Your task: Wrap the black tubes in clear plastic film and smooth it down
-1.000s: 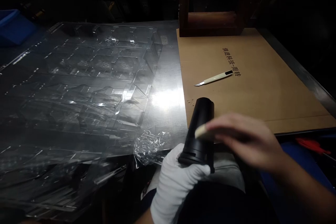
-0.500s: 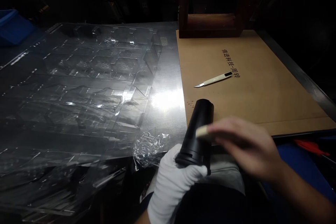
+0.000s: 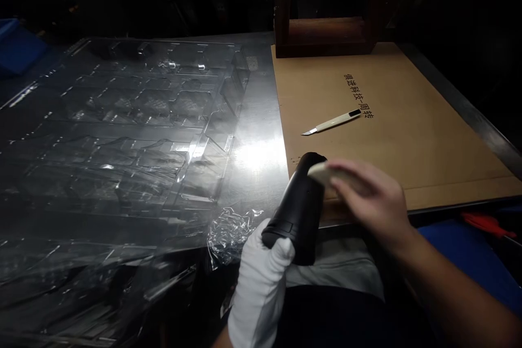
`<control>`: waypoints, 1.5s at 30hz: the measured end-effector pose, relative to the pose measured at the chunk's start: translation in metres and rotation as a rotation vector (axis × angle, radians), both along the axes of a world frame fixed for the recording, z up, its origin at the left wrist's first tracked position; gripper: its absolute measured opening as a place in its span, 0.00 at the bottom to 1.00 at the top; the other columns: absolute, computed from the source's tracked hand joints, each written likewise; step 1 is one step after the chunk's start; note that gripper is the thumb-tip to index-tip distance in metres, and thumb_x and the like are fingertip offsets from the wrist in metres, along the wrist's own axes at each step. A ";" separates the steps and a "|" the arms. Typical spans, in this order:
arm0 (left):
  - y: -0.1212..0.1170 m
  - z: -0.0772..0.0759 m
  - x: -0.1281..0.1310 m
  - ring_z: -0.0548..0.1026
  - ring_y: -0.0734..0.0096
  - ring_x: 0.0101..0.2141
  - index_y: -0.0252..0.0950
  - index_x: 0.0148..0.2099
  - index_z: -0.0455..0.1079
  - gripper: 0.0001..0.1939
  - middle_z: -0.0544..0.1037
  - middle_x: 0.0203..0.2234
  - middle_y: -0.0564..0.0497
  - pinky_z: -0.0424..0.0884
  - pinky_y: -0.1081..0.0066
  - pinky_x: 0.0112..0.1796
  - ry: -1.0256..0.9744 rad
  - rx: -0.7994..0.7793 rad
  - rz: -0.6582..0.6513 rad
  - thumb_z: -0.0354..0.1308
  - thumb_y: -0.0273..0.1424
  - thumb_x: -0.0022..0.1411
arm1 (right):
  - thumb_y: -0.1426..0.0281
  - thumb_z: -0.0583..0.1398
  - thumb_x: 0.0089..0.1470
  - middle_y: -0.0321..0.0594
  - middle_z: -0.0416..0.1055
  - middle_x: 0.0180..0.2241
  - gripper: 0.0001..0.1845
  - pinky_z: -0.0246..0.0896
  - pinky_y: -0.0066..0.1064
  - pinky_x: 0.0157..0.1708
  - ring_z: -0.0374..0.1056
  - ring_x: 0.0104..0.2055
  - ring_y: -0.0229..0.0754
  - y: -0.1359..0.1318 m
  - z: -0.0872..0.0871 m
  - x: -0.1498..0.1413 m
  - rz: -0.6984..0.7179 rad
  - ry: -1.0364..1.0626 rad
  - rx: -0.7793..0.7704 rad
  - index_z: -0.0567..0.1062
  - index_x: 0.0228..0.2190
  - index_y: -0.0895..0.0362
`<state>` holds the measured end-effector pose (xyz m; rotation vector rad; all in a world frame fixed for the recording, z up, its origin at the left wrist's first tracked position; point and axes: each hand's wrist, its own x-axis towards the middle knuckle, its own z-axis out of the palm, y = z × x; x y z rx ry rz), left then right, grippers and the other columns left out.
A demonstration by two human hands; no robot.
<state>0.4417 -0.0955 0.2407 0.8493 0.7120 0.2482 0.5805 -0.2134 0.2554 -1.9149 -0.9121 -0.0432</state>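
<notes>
My left hand (image 3: 259, 288), in a white fabric glove, grips the lower end of a black cylindrical object (image 3: 297, 212) and tilts it. My right hand (image 3: 371, 201) is bare and pinches a pale cream pad (image 3: 322, 173), perhaps a sponge or folded cloth, against the cylinder's upper end. Part of the cylinder is hidden by my gloved fingers. A small utility knife (image 3: 332, 122) with a cream handle lies on a brown cardboard sheet (image 3: 387, 163) beyond my hands.
A large clear plastic tray (image 3: 122, 136) covers the left of the steel table (image 3: 261, 114), with crumpled clear film (image 3: 230, 236) near its front edge. A dark wooden frame (image 3: 324, 32) stands behind the cardboard. A blue bin (image 3: 18, 46) and a red item (image 3: 485, 224) sit at the margins.
The cylinder now leans further right at its top. My right hand has moved the pale pad up toward the cylinder's top end.
</notes>
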 end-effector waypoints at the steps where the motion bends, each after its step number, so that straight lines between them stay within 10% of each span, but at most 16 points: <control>1: -0.002 -0.001 -0.001 0.69 0.74 0.27 0.34 0.35 0.73 0.14 0.70 0.26 0.53 0.66 0.76 0.27 0.000 -0.003 0.026 0.65 0.40 0.52 | 0.76 0.60 0.53 0.36 0.75 0.42 0.16 0.68 0.34 0.44 0.71 0.43 0.42 0.000 -0.002 0.000 -0.102 0.009 -0.001 0.75 0.43 0.51; 6: -0.012 -0.001 -0.005 0.74 0.66 0.37 0.37 0.45 0.72 0.15 0.76 0.35 0.49 0.71 0.70 0.38 -0.042 -0.159 0.107 0.59 0.39 0.59 | 0.80 0.60 0.51 0.38 0.75 0.42 0.22 0.69 0.31 0.42 0.71 0.43 0.41 0.000 -0.004 -0.016 0.063 -0.027 0.065 0.72 0.48 0.53; 11: -0.014 0.003 -0.004 0.74 0.58 0.46 0.37 0.54 0.68 0.23 0.77 0.43 0.45 0.67 0.63 0.49 0.046 -0.162 0.138 0.60 0.39 0.58 | 0.76 0.60 0.53 0.36 0.75 0.42 0.16 0.68 0.32 0.45 0.71 0.43 0.41 0.004 -0.009 -0.018 -0.234 0.032 0.076 0.75 0.44 0.50; 16: -0.015 0.004 0.000 0.74 0.64 0.47 0.39 0.56 0.68 0.22 0.78 0.44 0.48 0.70 0.70 0.47 -0.035 -0.286 0.208 0.54 0.42 0.63 | 0.79 0.60 0.51 0.37 0.75 0.41 0.21 0.70 0.31 0.41 0.71 0.42 0.41 0.006 -0.012 -0.029 -0.018 0.010 0.138 0.73 0.47 0.51; 21: -0.012 0.017 0.005 0.73 0.72 0.50 0.41 0.53 0.71 0.17 0.79 0.42 0.51 0.69 0.83 0.44 -0.010 -0.297 0.214 0.55 0.36 0.64 | 0.76 0.60 0.53 0.36 0.74 0.43 0.17 0.68 0.32 0.46 0.71 0.44 0.40 0.015 -0.014 -0.029 -0.278 0.053 0.147 0.74 0.45 0.50; 25: -0.005 0.030 0.015 0.73 0.62 0.51 0.36 0.51 0.73 0.25 0.79 0.42 0.45 0.73 0.74 0.44 -0.039 -0.460 0.198 0.50 0.47 0.63 | 0.80 0.60 0.52 0.36 0.75 0.41 0.22 0.69 0.29 0.42 0.71 0.42 0.39 0.018 -0.010 -0.035 -0.017 -0.009 0.177 0.72 0.48 0.51; 30: 0.000 0.032 0.017 0.74 0.65 0.49 0.41 0.55 0.70 0.22 0.80 0.40 0.47 0.74 0.75 0.43 -0.025 -0.564 0.275 0.53 0.44 0.62 | 0.77 0.60 0.54 0.36 0.74 0.43 0.17 0.67 0.30 0.47 0.70 0.45 0.39 0.025 -0.014 -0.027 -0.266 0.035 0.154 0.74 0.45 0.50; 35: 0.002 0.029 0.015 0.77 0.70 0.43 0.38 0.52 0.72 0.21 0.80 0.37 0.48 0.73 0.80 0.39 -0.063 -0.604 0.303 0.49 0.43 0.65 | 0.80 0.60 0.52 0.37 0.75 0.42 0.23 0.68 0.30 0.43 0.71 0.43 0.39 0.026 -0.011 -0.039 -0.005 -0.065 0.176 0.71 0.49 0.52; 45: 0.008 0.016 0.019 0.70 0.81 0.23 0.52 0.37 0.77 0.12 0.76 0.25 0.60 0.67 0.85 0.23 -0.019 -0.248 0.409 0.67 0.44 0.48 | 0.65 0.58 0.54 0.42 0.71 0.46 0.16 0.60 0.43 0.51 0.66 0.49 0.47 -0.017 -0.052 0.031 -0.520 0.093 -0.039 0.73 0.46 0.53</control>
